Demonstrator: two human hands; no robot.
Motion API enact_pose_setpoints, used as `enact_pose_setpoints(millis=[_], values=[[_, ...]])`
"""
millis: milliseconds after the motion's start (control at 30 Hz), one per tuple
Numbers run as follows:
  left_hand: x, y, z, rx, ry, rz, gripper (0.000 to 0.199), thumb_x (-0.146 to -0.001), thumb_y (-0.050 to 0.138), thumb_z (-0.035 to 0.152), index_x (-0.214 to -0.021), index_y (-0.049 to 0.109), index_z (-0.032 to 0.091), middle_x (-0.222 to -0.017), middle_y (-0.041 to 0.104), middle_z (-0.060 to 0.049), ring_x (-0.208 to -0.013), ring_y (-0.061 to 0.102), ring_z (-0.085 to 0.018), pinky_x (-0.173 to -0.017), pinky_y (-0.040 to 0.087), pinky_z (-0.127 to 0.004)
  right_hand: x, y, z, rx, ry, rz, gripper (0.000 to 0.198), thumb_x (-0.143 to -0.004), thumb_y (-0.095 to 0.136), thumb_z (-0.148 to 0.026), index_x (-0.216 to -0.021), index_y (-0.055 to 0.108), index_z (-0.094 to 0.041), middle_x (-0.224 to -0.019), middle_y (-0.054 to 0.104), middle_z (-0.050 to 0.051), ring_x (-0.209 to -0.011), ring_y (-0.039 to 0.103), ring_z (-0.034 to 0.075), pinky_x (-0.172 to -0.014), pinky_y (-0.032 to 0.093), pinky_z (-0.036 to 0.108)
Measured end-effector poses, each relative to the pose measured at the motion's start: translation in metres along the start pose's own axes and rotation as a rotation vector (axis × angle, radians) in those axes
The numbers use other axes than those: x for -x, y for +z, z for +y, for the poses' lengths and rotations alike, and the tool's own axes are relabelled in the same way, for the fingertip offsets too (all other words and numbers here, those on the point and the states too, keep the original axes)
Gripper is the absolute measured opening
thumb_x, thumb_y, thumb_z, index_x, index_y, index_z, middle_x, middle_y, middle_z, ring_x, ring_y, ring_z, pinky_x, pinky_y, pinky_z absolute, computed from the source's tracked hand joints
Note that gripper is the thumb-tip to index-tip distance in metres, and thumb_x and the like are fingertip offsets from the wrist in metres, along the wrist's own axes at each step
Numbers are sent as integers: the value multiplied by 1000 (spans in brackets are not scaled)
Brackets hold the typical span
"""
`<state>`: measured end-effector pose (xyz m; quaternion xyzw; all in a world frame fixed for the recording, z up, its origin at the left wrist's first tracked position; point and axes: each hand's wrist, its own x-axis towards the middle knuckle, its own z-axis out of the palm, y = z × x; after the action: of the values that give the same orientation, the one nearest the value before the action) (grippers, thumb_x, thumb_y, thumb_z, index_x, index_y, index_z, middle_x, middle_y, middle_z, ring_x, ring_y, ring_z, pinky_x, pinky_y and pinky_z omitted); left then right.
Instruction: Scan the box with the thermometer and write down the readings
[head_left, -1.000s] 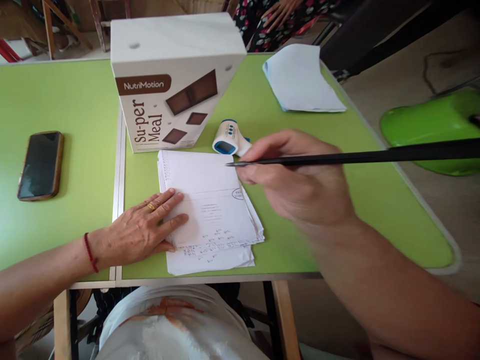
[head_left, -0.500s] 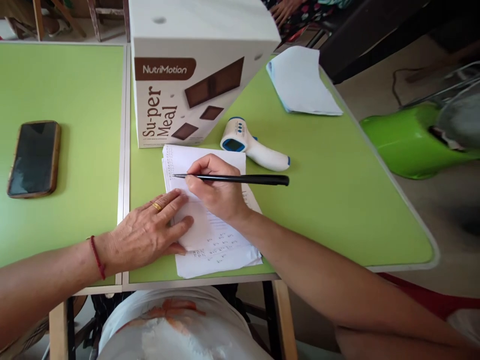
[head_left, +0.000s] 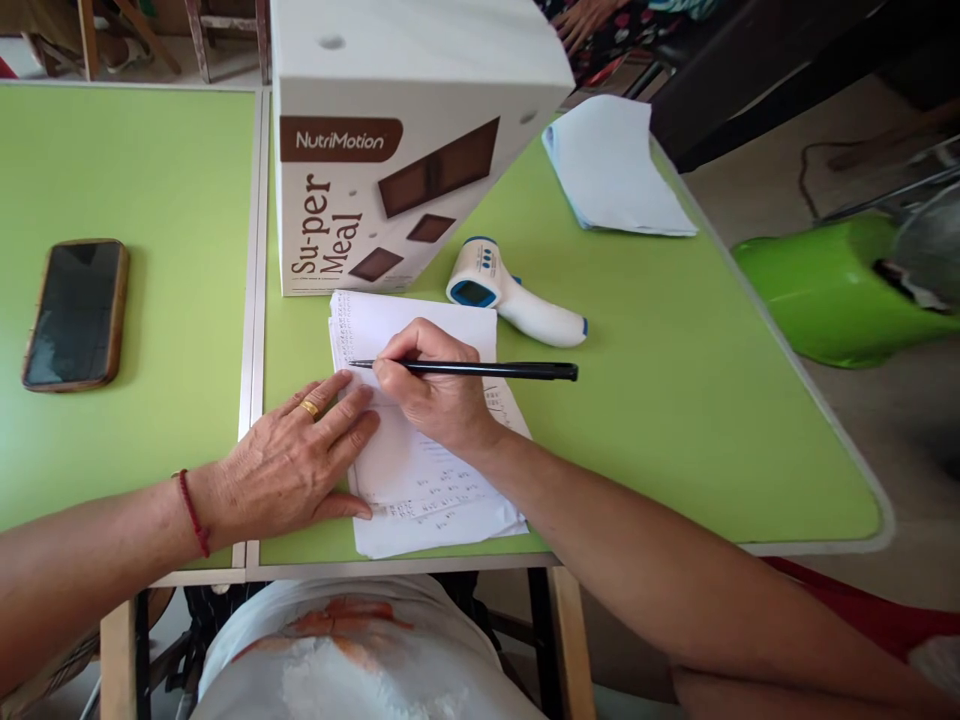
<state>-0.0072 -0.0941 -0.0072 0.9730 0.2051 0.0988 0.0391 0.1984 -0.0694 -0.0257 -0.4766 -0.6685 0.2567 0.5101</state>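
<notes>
Pen (head_left: 517,370), black, one: pinched between thumb and fingers of the right hand (head_left: 442,385), lying nearly level, tip at the upper left part of the papers beside a column of small marks; whether the tip touches cannot be told. Papers (head_left: 397,460), white, several sheets, loosely stacked, bearing handwriting towards the near edge: on the bench (head_left: 660,420), under both hands. Left hand (head_left: 300,465), palm down, fingers extended and slightly spread, fingertips on the left edge of the stack; gold ring (head_left: 310,408) on one finger, red cord (head_left: 192,515) at the wrist. Box (head_left: 405,200), white, marked "NutriMotion Su-per Meal": upright, just beyond the papers. Thermometer (head_left: 517,297), gun-shaped, white and blue: lying just right of the box. Folded sheets (head_left: 619,170), white: near the bench's far right edge. Phone (head_left: 77,315), brown-edged case, dark screen: well apart, left of the seam.
</notes>
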Motion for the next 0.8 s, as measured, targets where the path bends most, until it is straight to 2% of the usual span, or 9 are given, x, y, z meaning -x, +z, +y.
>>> enact_pose_setpoints(millis=[233, 500, 800], values=[[-1, 2, 0, 51, 8, 51, 72, -96, 66, 59, -132, 58, -4, -141, 59, -32, -139, 53, -46, -112, 53, -56, 0, 1, 0, 0, -30, -3, 15, -80, 58, -22, -68, 49, -24, -56, 55, -6, -49, 44, 11, -48, 35, 26], [-1, 1, 0, 92, 15, 33, 70, -97, 66, 55, -134, 55, -4, -141, 57, -33, -141, 51, -47, -114, 50, -58, -1, 0, 0, 7, -11, -57, 16, -81, 59, -23, -68, 50, -24, -57, 56, -6, -48, 43, 10, -47, 34, 25], [-1, 1, -2, 122, 10, 27, 68, -103, 53, 57, -136, 54, -2, -143, 55, -33, -143, 48, -46, -115, 49, -60, -1, -1, 1, 11, -14, -69, 15, -80, 59, -22, -69, 49, -24, -57, 53, -6, -48, 41, 10, -48, 35, 26]])
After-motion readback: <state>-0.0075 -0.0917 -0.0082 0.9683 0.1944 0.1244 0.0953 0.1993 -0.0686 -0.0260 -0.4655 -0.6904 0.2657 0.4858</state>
